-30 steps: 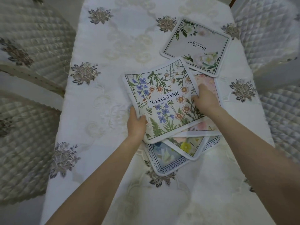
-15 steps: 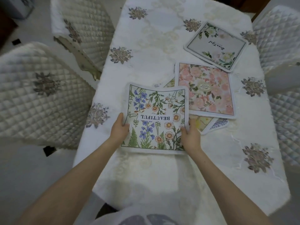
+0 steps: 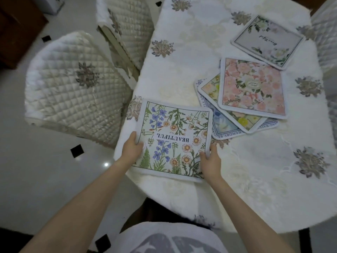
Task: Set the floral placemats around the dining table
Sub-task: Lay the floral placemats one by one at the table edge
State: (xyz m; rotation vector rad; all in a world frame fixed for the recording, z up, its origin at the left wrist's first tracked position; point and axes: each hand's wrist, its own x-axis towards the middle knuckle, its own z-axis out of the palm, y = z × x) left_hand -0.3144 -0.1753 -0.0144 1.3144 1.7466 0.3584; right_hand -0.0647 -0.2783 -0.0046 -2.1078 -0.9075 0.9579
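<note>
Currently, we held the BEAUTIFUL placemat (image 3: pixel 175 137) at the near left corner of the table (image 3: pixel 200 52).

Our left hand (image 3: pixel 131 150) clasped its left border and our right hand (image 3: pixel 211 162) clasped its near right corner, thumbs on the printed face. We could not tell whether it lay flat on the tablecloth. We noted the pink placemat (image 3: pixel 253 88) topping a fanned stack of two others near the right edge, and the grey placemat (image 3: pixel 268 41) at the far right corner. We saw a quilted chair (image 3: pixel 73 84) beside the left edge.
</note>
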